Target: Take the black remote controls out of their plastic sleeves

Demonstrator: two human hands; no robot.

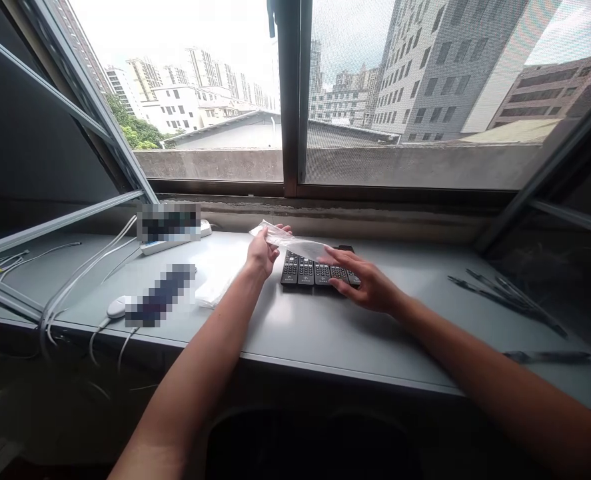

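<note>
My left hand (264, 253) is closed on one end of a thin, clear plastic bag (295, 243), held above the table. The bag stretches to the right, its far end by the fingertips of my right hand (368, 283). That hand has its fingers stretched out and the thumb apart; whether the fingertips touch the plastic is hard to see. Beneath both hands, several black remote controls (306, 272) lie side by side in a row, partly covered by the bag and my right hand. Left of my left forearm lies a pile of white, thin plastic bags (215, 290).
A white power strip (175, 243) with cables stands at the back left, near a blurred dark item (162, 297) and a white round charger (119, 307). Dark pen-like sticks (505, 300) lie at the right. Metal frame bars (60, 227) flank the table, and a window is behind.
</note>
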